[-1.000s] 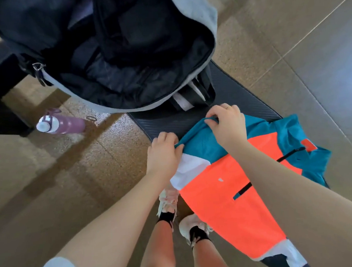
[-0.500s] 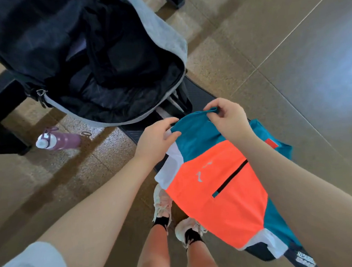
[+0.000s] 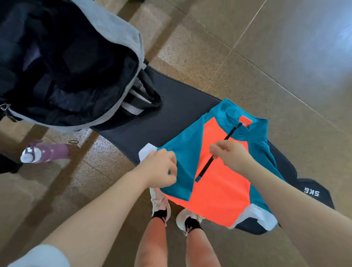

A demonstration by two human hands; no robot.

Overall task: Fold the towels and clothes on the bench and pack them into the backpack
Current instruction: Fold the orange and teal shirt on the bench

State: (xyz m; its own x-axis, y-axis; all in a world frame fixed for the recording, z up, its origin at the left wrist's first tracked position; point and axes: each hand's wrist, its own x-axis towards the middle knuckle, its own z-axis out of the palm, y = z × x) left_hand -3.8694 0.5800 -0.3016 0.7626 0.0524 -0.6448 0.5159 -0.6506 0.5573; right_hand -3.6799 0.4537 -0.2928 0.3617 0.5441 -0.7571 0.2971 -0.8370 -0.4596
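While one open backpack [image 3: 62, 64] sits at the bench's [image 3: 170, 121] far left, two hands, left hand [image 3: 160, 171] and right hand [image 3: 232, 156], pinch one orange-and-teal jacket [image 3: 222, 184] spread near right; one purple bottle [image 3: 45, 152] stands below.

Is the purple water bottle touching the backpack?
Apart. The head view shows the bottle lying on the floor with bare tile between it and the backpack on the bench.

One backpack [image 3: 62, 64], one jacket [image 3: 218, 184] (orange and teal), one bottle [image 3: 45, 153], two shoes [image 3: 161, 201].
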